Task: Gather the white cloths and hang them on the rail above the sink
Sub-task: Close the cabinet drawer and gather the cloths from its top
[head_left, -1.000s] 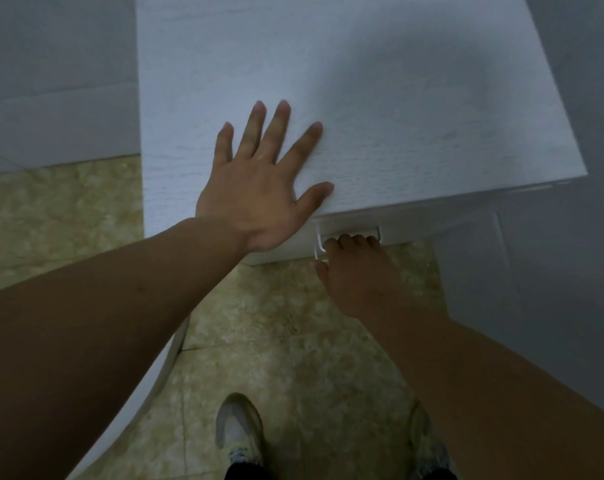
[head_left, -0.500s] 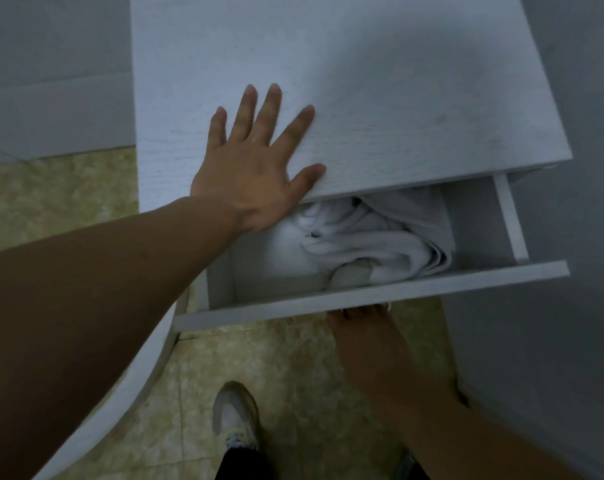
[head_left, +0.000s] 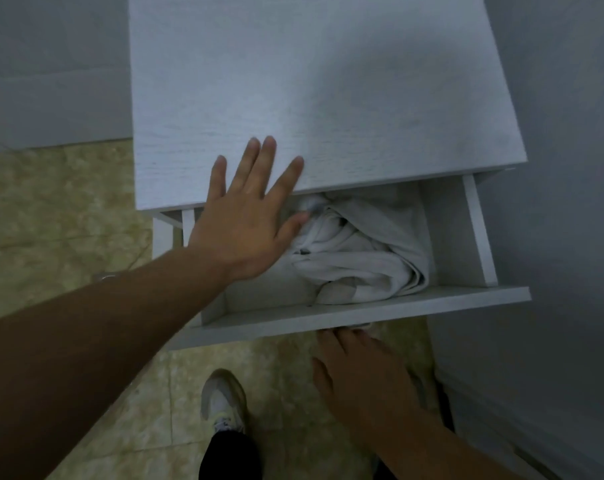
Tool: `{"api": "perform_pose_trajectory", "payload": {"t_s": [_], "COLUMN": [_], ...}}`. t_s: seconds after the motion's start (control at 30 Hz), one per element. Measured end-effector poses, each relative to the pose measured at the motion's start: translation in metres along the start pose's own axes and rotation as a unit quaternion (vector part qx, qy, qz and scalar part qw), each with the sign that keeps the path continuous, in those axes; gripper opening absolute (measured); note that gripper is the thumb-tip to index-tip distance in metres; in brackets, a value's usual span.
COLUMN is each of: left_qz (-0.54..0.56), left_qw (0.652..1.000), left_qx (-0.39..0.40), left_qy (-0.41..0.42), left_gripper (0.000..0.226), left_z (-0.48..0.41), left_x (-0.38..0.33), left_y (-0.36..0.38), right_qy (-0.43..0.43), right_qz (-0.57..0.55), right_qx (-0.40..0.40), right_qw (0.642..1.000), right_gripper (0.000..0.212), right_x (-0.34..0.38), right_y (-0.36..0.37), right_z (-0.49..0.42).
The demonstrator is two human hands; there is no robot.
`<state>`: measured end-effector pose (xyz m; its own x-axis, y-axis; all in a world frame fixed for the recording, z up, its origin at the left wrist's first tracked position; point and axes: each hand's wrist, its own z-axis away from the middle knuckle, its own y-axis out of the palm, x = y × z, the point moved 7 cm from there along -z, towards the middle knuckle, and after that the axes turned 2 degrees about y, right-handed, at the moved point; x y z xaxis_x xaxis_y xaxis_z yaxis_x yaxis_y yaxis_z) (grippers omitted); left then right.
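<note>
A bundle of crumpled white cloths (head_left: 359, 261) lies in the pulled-out drawer (head_left: 432, 306) of a white cabinet (head_left: 328, 98). My left hand (head_left: 241, 220) is spread flat over the drawer's left part. Its fingers reach onto the cabinet top's front edge and its thumb touches the left side of the cloths. My right hand (head_left: 359, 379) is below the drawer front, with its fingertips hooked on the small handle (head_left: 362, 325) under the panel. No rail or sink is in view.
A grey wall (head_left: 553, 237) stands close on the drawer's right side. The floor is beige tile (head_left: 68, 220), and my white shoe (head_left: 222, 400) stands just below the drawer front. A pale curved edge shows at the lower left.
The drawer went from shut to pulled out by my right hand, which uncovered the cloths. My left hand slid back from the cabinet top over the drawer and its thumb reached the cloths.
</note>
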<state>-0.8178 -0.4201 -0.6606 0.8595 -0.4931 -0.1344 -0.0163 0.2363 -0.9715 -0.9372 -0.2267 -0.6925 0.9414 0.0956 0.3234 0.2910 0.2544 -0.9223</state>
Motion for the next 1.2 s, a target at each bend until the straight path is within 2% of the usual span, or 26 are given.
{"api": "perform_pose_trajectory", "payload": {"t_s": [0.1, 0.17, 0.23, 0.3, 0.43, 0.5, 0.63, 0.73, 0.83, 0.9, 0.97, 1.1, 1.2], "left_qz": [0.106, 0.130, 0.134, 0.149, 0.163, 0.155, 0.168, 0.195, 0.228, 0.196, 0.173, 0.195, 0.245], "left_qw": [0.992, 0.979, 0.963, 0.963, 0.982, 0.986, 0.980, 0.965, 0.957, 0.965, 0.970, 0.978, 0.967], "left_qx": [-0.072, -0.143, -0.191, -0.193, -0.063, 0.001, 0.099, 0.173, 0.178, 0.174, 0.169, 0.042, 0.054], "left_qy": [-0.009, 0.071, 0.135, 0.117, 0.065, 0.054, -0.033, -0.041, -0.029, -0.024, -0.016, 0.054, 0.042], "left_gripper": [0.062, 0.045, 0.033, 0.032, 0.056, 0.071, 0.100, 0.122, 0.136, 0.138, 0.130, 0.073, 0.048], "left_z": [0.013, 0.019, 0.022, 0.017, 0.000, -0.005, -0.015, -0.019, -0.026, -0.031, -0.036, -0.046, -0.040], "left_x": [-0.013, -0.036, -0.054, -0.060, -0.059, -0.056, -0.040, -0.044, -0.052, -0.049, -0.046, -0.058, -0.064], "left_y": [-0.012, -0.026, -0.032, -0.030, 0.013, 0.040, 0.090, 0.121, 0.132, 0.134, 0.136, 0.119, 0.103], "right_qy": [-0.045, 0.015, 0.114, 0.164, 0.196, 0.194, 0.152, 0.154, 0.166, 0.161, 0.147, 0.122, 0.112], "right_qz": [-0.053, -0.094, -0.153, -0.191, -0.121, -0.102, -0.112, -0.120, -0.146, -0.150, -0.136, -0.136, -0.145], "right_qx": [-0.096, -0.147, -0.134, -0.068, 0.105, 0.152, 0.240, 0.262, 0.247, 0.239, 0.227, 0.177, 0.159], "right_qw": [0.993, 0.985, 0.972, 0.965, 0.967, 0.964, 0.952, 0.945, 0.943, 0.946, 0.953, 0.967, 0.970], "right_gripper": [0.029, 0.034, 0.047, 0.067, 0.106, 0.115, 0.125, 0.129, 0.129, 0.126, 0.115, 0.093, 0.089], "right_x": [0.015, -0.003, -0.035, -0.067, -0.127, -0.143, -0.146, -0.152, -0.158, -0.159, -0.157, -0.150, -0.135], "right_y": [-0.065, -0.097, -0.105, -0.095, -0.067, -0.060, -0.036, -0.014, 0.000, 0.006, 0.010, 0.002, -0.013], "right_z": [0.007, -0.003, -0.023, -0.046, -0.085, -0.097, -0.110, -0.115, -0.122, -0.128, -0.136, -0.145, -0.135]}}
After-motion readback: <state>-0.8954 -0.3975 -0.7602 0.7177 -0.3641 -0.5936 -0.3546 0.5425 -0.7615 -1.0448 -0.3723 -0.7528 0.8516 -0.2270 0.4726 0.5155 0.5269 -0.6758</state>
